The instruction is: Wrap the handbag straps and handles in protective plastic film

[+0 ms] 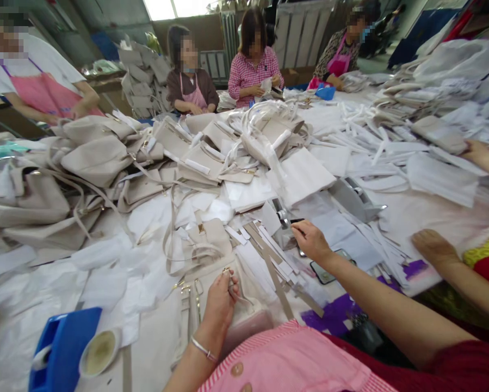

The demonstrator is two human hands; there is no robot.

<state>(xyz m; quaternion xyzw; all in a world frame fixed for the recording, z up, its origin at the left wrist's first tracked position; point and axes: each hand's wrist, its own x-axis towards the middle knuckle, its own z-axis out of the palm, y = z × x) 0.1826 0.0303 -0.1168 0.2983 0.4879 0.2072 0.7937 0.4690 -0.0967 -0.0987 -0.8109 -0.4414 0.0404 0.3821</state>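
A beige handbag [211, 239] lies on the table in front of me with its flap up and gold-coloured fittings showing. My left hand [221, 298], a bangle on its wrist, is closed on the handbag's strap beside a small gold fitting. My right hand [310, 241] reaches out to the right, fingers closed around a thin black-handled tool [296, 221] whose kind is unclear. Just beyond those fingers stands a grey holder with a metal roller [280, 212]. Paper strips [271, 250] are scattered between my two hands.
Beige bags [97, 147] are heaped at the left and centre. A blue tape dispenser [65, 348] and a round tub [100, 353] sit at lower left. A phone [326, 269] lies beyond my right forearm. A co-worker's hand [434, 247] rests at right; others work across the table.
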